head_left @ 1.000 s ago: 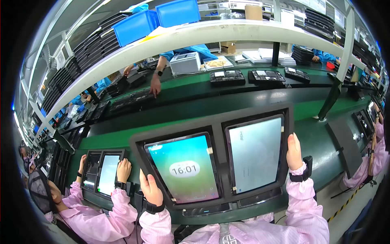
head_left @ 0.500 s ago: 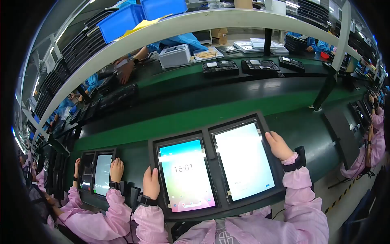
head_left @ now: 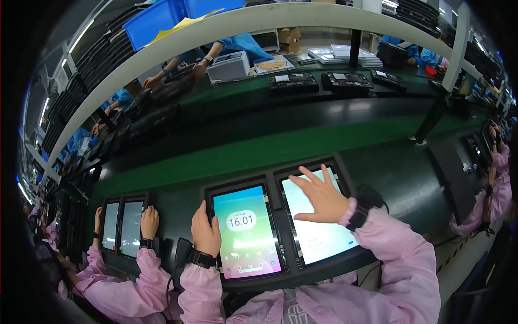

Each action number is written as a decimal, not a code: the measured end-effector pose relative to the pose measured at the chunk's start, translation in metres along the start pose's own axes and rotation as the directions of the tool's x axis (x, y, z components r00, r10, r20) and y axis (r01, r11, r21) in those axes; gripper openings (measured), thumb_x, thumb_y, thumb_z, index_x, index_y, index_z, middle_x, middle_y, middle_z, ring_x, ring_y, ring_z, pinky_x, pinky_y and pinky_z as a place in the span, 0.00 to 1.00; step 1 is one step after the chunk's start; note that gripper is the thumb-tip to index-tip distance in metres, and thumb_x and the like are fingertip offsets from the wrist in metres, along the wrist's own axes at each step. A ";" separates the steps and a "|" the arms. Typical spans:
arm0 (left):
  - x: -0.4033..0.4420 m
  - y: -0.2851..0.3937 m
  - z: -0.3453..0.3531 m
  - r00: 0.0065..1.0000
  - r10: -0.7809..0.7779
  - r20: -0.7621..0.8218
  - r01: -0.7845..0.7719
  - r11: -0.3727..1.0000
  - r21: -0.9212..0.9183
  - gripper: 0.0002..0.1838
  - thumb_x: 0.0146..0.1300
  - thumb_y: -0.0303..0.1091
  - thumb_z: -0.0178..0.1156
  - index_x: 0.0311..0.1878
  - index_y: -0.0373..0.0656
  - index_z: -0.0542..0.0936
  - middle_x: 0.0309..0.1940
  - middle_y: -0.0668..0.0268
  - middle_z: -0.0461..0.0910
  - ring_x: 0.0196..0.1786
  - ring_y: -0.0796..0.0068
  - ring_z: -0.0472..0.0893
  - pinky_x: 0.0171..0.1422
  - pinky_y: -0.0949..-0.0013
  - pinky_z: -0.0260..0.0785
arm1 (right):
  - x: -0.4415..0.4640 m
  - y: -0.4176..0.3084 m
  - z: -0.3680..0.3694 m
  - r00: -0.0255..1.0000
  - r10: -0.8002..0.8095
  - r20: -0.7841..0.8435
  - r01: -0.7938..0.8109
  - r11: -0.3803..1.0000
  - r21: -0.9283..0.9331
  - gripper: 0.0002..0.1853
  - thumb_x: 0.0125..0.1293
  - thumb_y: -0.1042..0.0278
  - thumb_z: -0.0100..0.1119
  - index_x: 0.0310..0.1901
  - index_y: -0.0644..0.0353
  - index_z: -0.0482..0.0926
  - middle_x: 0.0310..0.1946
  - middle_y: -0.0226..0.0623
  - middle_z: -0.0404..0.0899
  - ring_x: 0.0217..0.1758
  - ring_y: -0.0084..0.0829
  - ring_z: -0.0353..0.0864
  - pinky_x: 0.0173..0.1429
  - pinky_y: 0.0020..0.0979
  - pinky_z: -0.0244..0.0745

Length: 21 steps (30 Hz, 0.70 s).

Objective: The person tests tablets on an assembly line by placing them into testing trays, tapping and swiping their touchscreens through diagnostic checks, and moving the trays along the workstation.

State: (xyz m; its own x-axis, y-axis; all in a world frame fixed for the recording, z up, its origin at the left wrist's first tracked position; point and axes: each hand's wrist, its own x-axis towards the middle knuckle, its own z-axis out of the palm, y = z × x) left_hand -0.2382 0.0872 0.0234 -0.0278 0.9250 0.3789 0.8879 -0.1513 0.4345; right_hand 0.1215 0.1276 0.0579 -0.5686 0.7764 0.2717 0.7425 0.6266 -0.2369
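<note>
A black tray (head_left: 273, 195) in front of me has two compartments, each with a lit tablet in it. The left tablet (head_left: 249, 237) displays 16:01 on a blue, green and pink screen. A pale, nearly white screen shows on the right tablet (head_left: 324, 237). My left hand (head_left: 206, 233) grips the tray's left edge, its thumb beside the left tablet. With fingers spread, my right hand (head_left: 318, 197) hovers over or touches the upper part of the right tablet and hides some of its screen; I cannot tell whether it makes contact.
At left, a co-worker's hands hold a similar tray (head_left: 125, 198) with two tablets. Opened devices (head_left: 348, 82) stand along the far side of the dark conveyor (head_left: 232, 127). A white shelf beam (head_left: 270, 19) crosses above, with blue bins (head_left: 156, 24). Another co-worker sits at right.
My right hand has let go of the tray's right edge and moved left over the right tablet, fingers spreading. The left tablet's clock now has a pale bubble around it.
</note>
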 end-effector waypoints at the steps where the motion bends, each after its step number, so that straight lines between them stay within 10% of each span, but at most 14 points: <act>1: 0.000 -0.002 0.004 0.999 -0.007 0.034 0.007 1.000 0.024 0.30 0.66 0.28 0.55 0.70 0.33 0.63 0.64 0.45 0.70 0.67 0.45 0.68 0.71 0.51 0.60 | 0.007 0.003 0.009 0.998 -0.059 0.029 0.061 0.992 -0.107 0.51 0.61 0.29 0.56 0.73 0.62 0.57 0.70 0.47 0.65 0.79 0.45 0.53 0.78 0.65 0.33; 15: -0.005 -0.014 0.001 0.997 -0.059 0.053 0.065 0.993 -0.100 0.28 0.68 0.28 0.52 0.70 0.31 0.62 0.67 0.43 0.66 0.69 0.43 0.65 0.73 0.51 0.57 | -0.057 0.039 -0.019 0.982 0.153 -0.109 -0.159 0.986 -0.050 0.50 0.52 0.37 0.69 0.68 0.64 0.60 0.60 0.43 0.77 0.74 0.44 0.63 0.76 0.59 0.42; 18: -0.007 -0.021 0.004 0.997 -0.065 0.046 0.069 0.991 -0.113 0.28 0.69 0.29 0.51 0.70 0.31 0.62 0.67 0.44 0.66 0.70 0.44 0.64 0.74 0.52 0.57 | -0.096 0.019 -0.035 0.963 0.149 -0.226 -0.099 0.971 0.218 0.55 0.50 0.31 0.67 0.71 0.60 0.57 0.60 0.42 0.77 0.73 0.42 0.65 0.77 0.56 0.37; 21: -0.006 -0.018 -0.001 0.995 -0.077 0.060 0.084 0.989 -0.126 0.28 0.70 0.30 0.51 0.70 0.31 0.61 0.67 0.44 0.65 0.70 0.44 0.64 0.74 0.52 0.56 | -0.140 -0.001 -0.024 0.966 0.092 -0.240 -0.038 0.975 0.221 0.49 0.48 0.26 0.66 0.62 0.61 0.73 0.55 0.40 0.80 0.70 0.42 0.69 0.75 0.60 0.41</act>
State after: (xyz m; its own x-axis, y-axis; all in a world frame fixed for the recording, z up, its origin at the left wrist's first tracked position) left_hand -0.2547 0.0837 0.0137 -0.0680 0.9532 0.2947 0.8176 -0.1160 0.5640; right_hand 0.2087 0.0167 0.0426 -0.3965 0.7917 0.4647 0.6670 0.5963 -0.4468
